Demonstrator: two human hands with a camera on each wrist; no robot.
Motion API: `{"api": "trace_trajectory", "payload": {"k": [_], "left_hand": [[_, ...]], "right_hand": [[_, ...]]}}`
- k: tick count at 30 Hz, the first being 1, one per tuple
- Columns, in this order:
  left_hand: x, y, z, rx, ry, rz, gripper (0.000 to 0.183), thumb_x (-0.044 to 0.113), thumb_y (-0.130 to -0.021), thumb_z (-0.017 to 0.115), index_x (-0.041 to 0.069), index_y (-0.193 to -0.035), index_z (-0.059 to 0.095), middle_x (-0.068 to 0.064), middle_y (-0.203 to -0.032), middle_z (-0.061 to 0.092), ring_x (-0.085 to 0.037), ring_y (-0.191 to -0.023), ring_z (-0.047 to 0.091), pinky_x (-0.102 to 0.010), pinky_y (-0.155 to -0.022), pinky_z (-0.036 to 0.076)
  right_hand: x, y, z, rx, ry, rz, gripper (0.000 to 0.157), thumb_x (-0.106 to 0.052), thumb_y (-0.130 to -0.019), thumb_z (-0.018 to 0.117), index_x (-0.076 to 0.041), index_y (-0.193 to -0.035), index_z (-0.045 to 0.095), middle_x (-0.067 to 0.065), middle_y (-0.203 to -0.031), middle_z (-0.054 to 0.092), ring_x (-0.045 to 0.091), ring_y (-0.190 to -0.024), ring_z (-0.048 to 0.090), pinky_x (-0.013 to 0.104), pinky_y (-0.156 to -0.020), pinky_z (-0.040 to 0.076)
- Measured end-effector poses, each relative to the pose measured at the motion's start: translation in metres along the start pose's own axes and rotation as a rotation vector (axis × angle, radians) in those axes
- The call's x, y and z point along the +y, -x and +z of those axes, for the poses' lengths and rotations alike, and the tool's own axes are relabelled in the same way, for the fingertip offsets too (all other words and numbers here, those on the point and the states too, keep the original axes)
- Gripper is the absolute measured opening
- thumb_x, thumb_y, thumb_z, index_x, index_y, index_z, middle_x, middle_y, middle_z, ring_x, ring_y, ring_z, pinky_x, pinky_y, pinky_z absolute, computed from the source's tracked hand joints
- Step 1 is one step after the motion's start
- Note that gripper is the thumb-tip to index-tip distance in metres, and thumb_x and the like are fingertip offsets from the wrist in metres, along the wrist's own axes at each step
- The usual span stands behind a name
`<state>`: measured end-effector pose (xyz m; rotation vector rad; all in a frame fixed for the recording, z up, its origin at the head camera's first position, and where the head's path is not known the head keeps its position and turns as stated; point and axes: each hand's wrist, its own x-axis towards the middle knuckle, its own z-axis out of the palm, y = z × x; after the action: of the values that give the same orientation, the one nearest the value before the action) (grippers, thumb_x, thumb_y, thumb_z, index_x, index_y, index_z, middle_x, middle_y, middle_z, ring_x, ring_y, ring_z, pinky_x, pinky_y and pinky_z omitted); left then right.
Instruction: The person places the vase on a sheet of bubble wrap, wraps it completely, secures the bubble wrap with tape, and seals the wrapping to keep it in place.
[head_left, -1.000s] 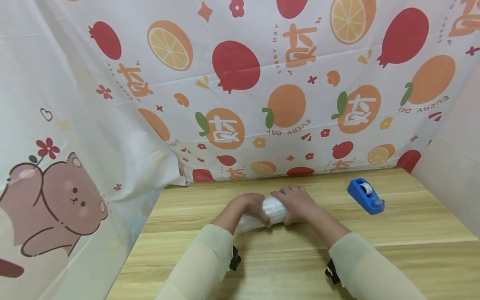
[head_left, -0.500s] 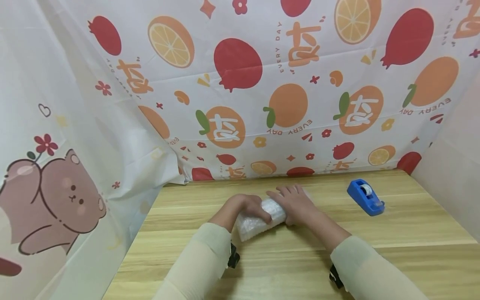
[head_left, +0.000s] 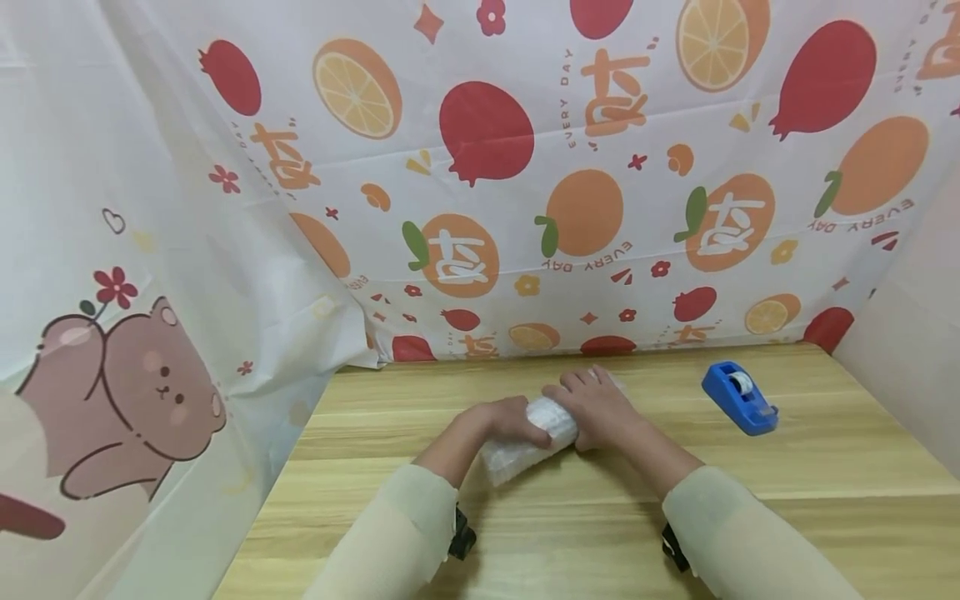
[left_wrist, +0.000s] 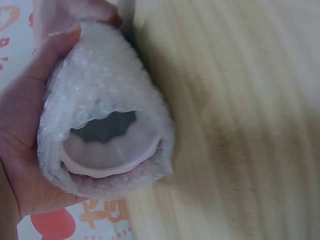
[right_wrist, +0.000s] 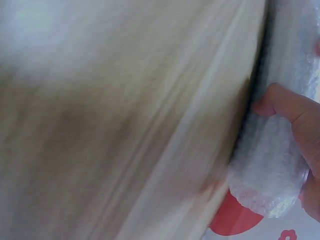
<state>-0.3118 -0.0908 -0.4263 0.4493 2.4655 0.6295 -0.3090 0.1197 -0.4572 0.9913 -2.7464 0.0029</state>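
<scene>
A roll of bubble wrap (head_left: 551,421) lies slantwise on the wooden table, its left end nearer to me. In the left wrist view its open end shows a pale pink hollow vessel (left_wrist: 102,152) with a wavy rim inside, dark deeper in. My left hand (head_left: 513,421) grips the near-left part, thumb over the wrap. Over the right part, my right hand (head_left: 596,408) holds it with fingers across the top. The right wrist view shows the right thumb (right_wrist: 272,102) pressing its side; the wrap's far end is bunched there.
A blue tape dispenser (head_left: 738,398) with a roll of clear tape stands at the right on the table (head_left: 570,525). Behind the table's back edge hangs a fruit-print curtain (head_left: 495,208), and a bear-print one (head_left: 157,392) covers the left side.
The bubble wrap roll has turned on the table, its left end swinging towards me. Both hands keep hold of it and have shifted slightly with it. The tape dispenser stays put.
</scene>
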Motion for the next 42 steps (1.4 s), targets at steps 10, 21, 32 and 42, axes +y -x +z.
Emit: {"api": "trace_trajectory", "payload": {"k": [10, 21, 32, 42], "left_hand": [[0.007, 0.003, 0.028, 0.287, -0.278, 0.053, 0.078, 0.058, -0.073, 0.073, 0.008, -0.128, 0.049, -0.005, -0.103, 0.062, -0.018, -0.084, 0.058, -0.035, -0.07, 0.05], [0.012, 0.013, 0.06, 0.545, -0.793, 0.089, 0.111, 0.068, -0.07, 0.075, 0.012, -0.152, 0.026, -0.012, -0.121, 0.057, -0.025, -0.083, 0.062, -0.039, -0.06, 0.053], [0.011, 0.013, 0.058, 0.536, -0.821, 0.083, 0.101, 0.066, -0.079, 0.067, 0.012, -0.153, 0.023, -0.013, -0.112, 0.059, -0.022, -0.069, 0.062, -0.033, -0.052, 0.051], [0.031, 0.022, 0.063, 0.487, -0.63, -0.019, 0.105, 0.063, -0.081, 0.066, 0.017, -0.158, 0.012, -0.019, -0.109, 0.06, -0.023, -0.063, 0.059, -0.035, -0.053, 0.049]], "right_hand": [[0.004, -0.001, -0.002, -0.031, -0.042, 0.016, 0.085, -0.028, -0.058, 0.091, -0.024, -0.134, 0.053, 0.006, -0.126, 0.056, 0.035, -0.123, 0.05, 0.061, -0.108, 0.032], [0.004, -0.007, -0.005, -0.117, -0.02, 0.05, 0.087, -0.028, -0.059, 0.091, -0.025, -0.136, 0.051, 0.006, -0.129, 0.056, 0.036, -0.125, 0.049, 0.061, -0.107, 0.033], [0.003, -0.004, -0.003, -0.052, -0.059, 0.036, 0.093, -0.022, -0.06, 0.091, -0.024, -0.142, 0.047, 0.009, -0.139, 0.052, 0.033, -0.133, 0.043, 0.061, -0.114, 0.025], [0.003, 0.003, 0.008, 0.063, -0.051, 0.021, 0.094, -0.01, -0.066, 0.087, -0.019, -0.147, 0.04, 0.011, -0.151, 0.042, 0.035, -0.145, 0.029, 0.059, -0.116, 0.023]]}}
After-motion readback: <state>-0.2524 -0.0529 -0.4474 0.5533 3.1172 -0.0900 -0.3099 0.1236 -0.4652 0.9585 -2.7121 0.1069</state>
